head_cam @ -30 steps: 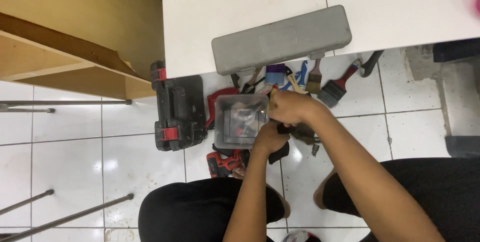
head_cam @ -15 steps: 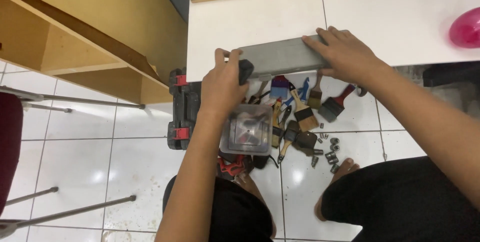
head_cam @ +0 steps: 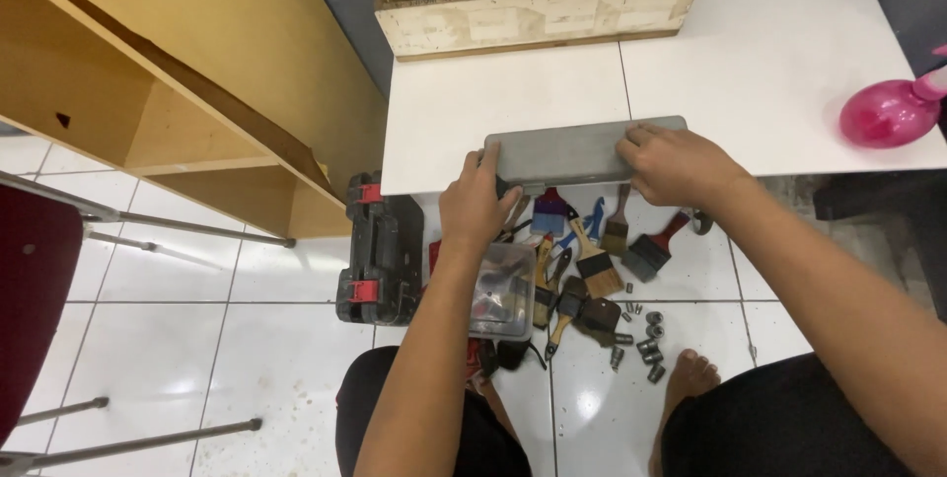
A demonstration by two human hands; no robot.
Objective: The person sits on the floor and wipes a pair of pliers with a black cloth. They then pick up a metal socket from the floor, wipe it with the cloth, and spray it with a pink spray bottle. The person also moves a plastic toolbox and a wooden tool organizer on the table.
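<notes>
Your left hand and right hand both grip the grey case by its ends — it sits at the white table's near edge. Paintbrushes lie on the floor at 6 o'clock, wooden tool crate at 12.

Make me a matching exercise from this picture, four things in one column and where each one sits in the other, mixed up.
Things:
1. grey case
2. pink spray bottle
3. black tool case
4. wooden tool box

Places:
A. on the floor tiles, left of the left hand
B. far edge of the white table
C. right edge of the table
D. under both hands, right hand included

Pairs: 1-D, 2-C, 3-A, 4-B
</notes>
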